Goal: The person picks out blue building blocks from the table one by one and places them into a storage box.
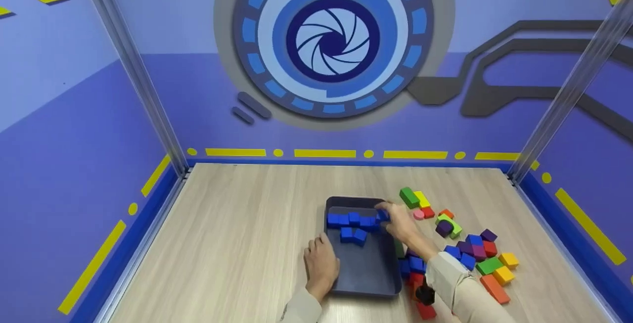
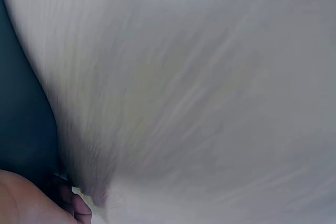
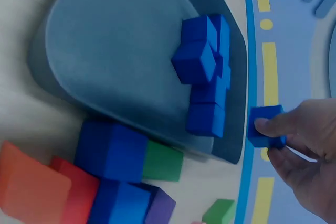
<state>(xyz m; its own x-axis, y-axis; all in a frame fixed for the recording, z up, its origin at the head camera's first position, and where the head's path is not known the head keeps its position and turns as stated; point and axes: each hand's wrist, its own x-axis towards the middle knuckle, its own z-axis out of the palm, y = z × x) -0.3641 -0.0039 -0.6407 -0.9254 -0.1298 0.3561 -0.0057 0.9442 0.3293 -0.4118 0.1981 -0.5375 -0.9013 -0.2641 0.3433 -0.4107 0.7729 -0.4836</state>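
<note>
My right hand (image 1: 399,221) pinches a blue cube (image 3: 266,126) between thumb and fingers, up at the far right corner of the dark grey tray (image 1: 363,268). Inside the tray, several blue blocks (image 1: 353,218) form a row toward the far end, with two more blue blocks (image 1: 353,235) just nearer. At the tray's left side, my left hand (image 1: 321,262) holds the rim, its thumb over the inner side and the other fingers outside. Only part of that left hand (image 2: 31,203) shows in the left wrist view, low beside the dark tray wall (image 2: 26,98).
Right of the tray lie loose coloured blocks: blue (image 1: 416,263), red (image 1: 426,310), orange (image 1: 494,288), green (image 1: 409,197), yellow (image 1: 504,275) and purple (image 1: 488,235). My right forearm reaches over some of them. Patterned panels (image 1: 346,135) enclose the wooden table (image 1: 237,244) at back and sides.
</note>
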